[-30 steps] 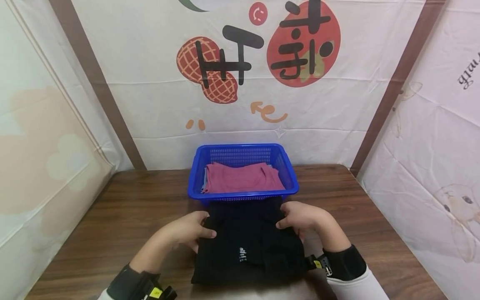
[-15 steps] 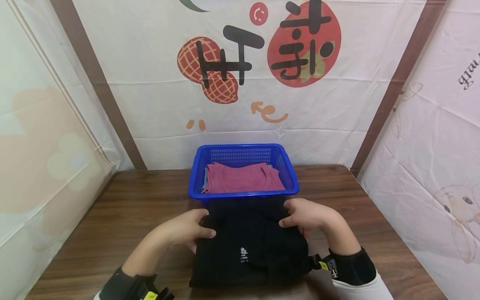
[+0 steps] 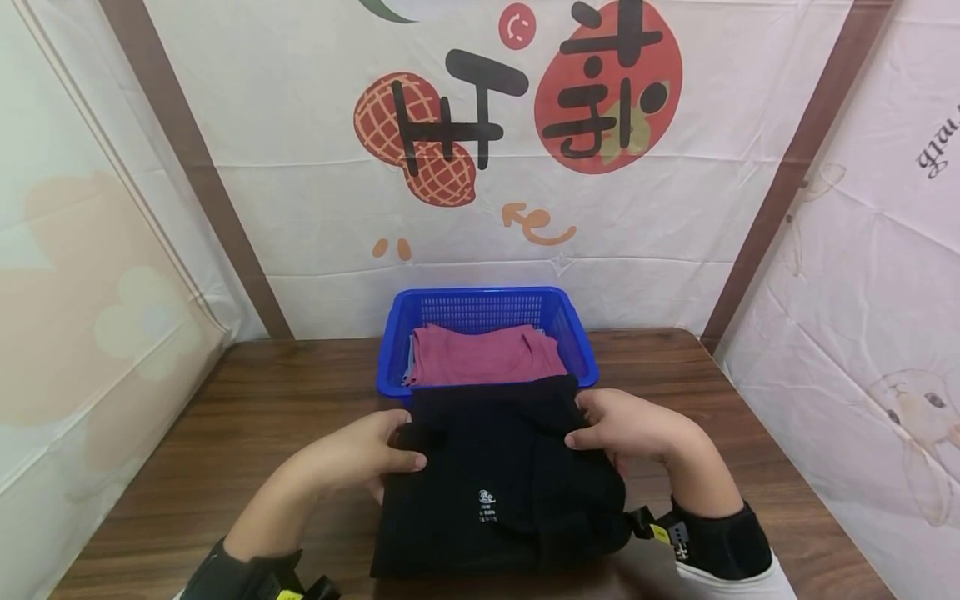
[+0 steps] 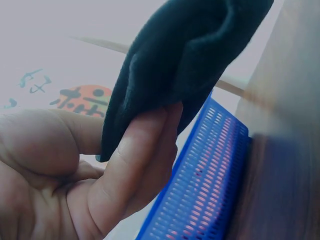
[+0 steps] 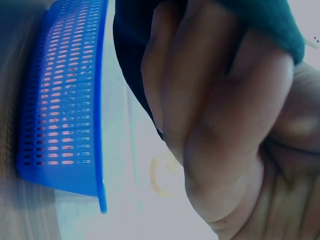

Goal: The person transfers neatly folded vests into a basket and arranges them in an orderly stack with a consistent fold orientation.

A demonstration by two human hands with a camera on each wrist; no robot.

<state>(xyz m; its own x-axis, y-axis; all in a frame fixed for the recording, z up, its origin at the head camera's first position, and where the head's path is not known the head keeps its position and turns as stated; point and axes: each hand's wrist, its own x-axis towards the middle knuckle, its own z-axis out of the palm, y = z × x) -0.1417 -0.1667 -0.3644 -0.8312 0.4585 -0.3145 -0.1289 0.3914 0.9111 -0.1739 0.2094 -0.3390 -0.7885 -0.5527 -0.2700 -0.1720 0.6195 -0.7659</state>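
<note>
A folded black shirt (image 3: 480,467) with a small white print is held between both hands, close in front of the basket. My left hand (image 3: 367,454) pinches its left edge, thumb on top and fingers underneath. In the left wrist view the cloth (image 4: 175,60) hangs between thumb and fingers, raised above the table. On the opposite edge my right hand (image 3: 630,429) grips the shirt the same way; the right wrist view shows the fingers (image 5: 200,90) curled under the dark fabric. The shirt's far edge overlaps the front rim of a blue plastic basket (image 3: 386,358).
Inside the basket lies a folded pink garment (image 3: 487,354), with a bit of light blue cloth (image 3: 409,367) showing at its left. The basket stands at the back of a brown wooden table (image 3: 300,392), against a printed white fabric wall (image 3: 315,233).
Both hands have lifted the black shirt slightly and spread a little apart. Its far edge has risen to cover part of the basket's front rim. The basket has not moved.
</note>
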